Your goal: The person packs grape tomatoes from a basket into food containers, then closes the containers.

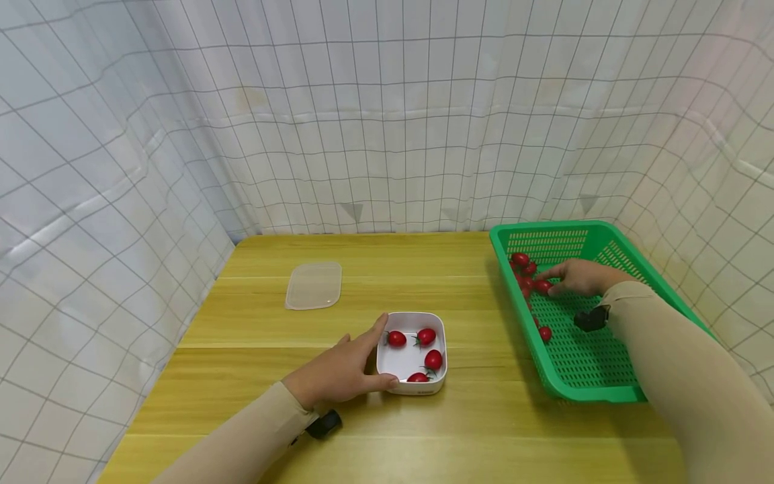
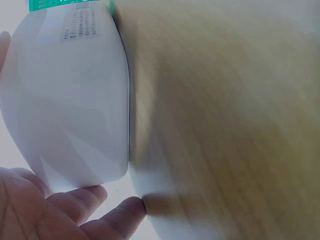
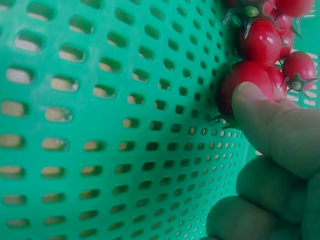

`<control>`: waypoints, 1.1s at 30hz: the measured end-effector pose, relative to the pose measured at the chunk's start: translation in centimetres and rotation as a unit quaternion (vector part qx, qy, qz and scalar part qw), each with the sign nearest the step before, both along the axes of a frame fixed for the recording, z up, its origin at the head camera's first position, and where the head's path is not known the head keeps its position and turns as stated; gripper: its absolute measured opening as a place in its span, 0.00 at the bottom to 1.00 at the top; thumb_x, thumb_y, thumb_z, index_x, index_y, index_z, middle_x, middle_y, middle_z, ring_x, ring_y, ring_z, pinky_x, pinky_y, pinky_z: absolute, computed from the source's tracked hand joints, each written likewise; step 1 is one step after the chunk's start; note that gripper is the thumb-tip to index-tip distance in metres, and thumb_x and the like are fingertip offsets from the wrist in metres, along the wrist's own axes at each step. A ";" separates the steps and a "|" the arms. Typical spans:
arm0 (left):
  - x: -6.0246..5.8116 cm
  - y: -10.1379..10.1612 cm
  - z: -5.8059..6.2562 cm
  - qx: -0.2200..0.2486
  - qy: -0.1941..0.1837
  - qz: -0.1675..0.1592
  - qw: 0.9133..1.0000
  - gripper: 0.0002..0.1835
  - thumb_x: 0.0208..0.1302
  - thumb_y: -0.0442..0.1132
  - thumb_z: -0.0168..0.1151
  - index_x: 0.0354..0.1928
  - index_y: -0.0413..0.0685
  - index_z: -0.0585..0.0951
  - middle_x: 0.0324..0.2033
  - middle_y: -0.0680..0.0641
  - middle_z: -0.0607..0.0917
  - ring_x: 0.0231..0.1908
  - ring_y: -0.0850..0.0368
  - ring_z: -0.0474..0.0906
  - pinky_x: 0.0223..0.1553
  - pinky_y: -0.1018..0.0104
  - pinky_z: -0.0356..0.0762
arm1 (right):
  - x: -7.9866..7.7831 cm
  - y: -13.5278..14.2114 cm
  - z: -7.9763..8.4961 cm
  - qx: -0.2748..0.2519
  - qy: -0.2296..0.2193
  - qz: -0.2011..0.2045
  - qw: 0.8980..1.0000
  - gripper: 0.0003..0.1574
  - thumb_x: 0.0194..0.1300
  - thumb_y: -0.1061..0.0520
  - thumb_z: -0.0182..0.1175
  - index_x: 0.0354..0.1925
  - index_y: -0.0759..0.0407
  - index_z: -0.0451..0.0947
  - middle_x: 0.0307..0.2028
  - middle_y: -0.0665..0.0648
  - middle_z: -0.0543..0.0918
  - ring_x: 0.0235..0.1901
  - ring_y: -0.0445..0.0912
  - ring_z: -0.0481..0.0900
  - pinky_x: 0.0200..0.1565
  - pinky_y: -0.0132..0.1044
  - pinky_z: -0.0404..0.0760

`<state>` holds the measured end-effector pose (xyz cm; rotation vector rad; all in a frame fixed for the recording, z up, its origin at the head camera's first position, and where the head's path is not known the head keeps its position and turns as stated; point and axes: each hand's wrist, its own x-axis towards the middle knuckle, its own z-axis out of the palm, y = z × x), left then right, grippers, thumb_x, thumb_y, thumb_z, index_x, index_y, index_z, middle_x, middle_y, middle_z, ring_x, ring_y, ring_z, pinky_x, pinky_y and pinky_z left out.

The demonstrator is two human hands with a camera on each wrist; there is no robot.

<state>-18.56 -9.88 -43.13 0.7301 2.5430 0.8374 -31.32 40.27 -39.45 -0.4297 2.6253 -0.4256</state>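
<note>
My left hand [image 1: 341, 373] holds the left side of a small white square container [image 1: 396, 366], thumb at the near rim and forefinger at the far left corner. Several red cherry tomatoes [image 1: 426, 337] with green stems lie in it. In the left wrist view, fingers [image 2: 77, 200] rest against the container's wall [image 2: 75, 115]. Over at the right, my right hand [image 1: 585, 277] reaches into a green plastic basket [image 1: 541, 363]. Its thumb [image 3: 270, 115] and a partly hidden finger pinch a cherry tomato [image 3: 232, 87], beside a cluster of others along the basket's left side.
A translucent square lid [image 1: 314, 286] lies on the wooden table [image 1: 254, 329], behind and left of the container. White grid-patterned curtains [image 1: 417, 154] enclose the table at the back and sides. Each wrist wears a small black device [image 1: 324, 425].
</note>
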 end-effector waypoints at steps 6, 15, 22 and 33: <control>0.0 0.0 -0.1 0.002 0.001 -0.002 1.000 0.61 0.66 0.68 0.67 0.87 0.54 0.41 0.83 0.49 0.58 0.80 0.52 0.62 0.83 0.34 0.39 | 0.1 -0.1 0.2 0.005 -0.004 0.005 1.000 0.32 0.75 0.53 0.62 0.72 0.65 0.74 0.71 0.79 0.69 0.72 0.80 0.61 0.68 0.75 0.67; 0.1 0.0 -0.1 0.007 -0.005 0.002 1.000 0.61 0.66 0.66 0.68 0.87 0.55 0.42 0.83 0.49 0.58 0.80 0.51 0.61 0.83 0.34 0.38 | 0.0 0.0 -0.1 0.005 -0.005 0.004 1.000 0.31 0.75 0.54 0.62 0.71 0.65 0.74 0.70 0.78 0.71 0.71 0.79 0.63 0.67 0.74 0.68; 0.1 0.0 0.0 0.001 -0.001 0.003 1.000 0.61 0.66 0.66 0.68 0.87 0.54 0.42 0.83 0.48 0.59 0.80 0.50 0.61 0.82 0.34 0.39 | 0.0 0.1 -0.3 0.010 0.000 0.007 1.000 0.31 0.75 0.55 0.62 0.70 0.66 0.75 0.69 0.80 0.71 0.70 0.79 0.64 0.67 0.74 0.69; 0.0 -0.1 0.0 -0.005 -0.004 0.000 1.000 0.61 0.66 0.67 0.67 0.87 0.55 0.41 0.83 0.49 0.58 0.80 0.51 0.61 0.83 0.34 0.39 | 0.1 0.0 -0.3 0.011 0.000 0.009 1.000 0.31 0.76 0.54 0.61 0.71 0.66 0.74 0.68 0.78 0.73 0.70 0.80 0.64 0.67 0.75 0.68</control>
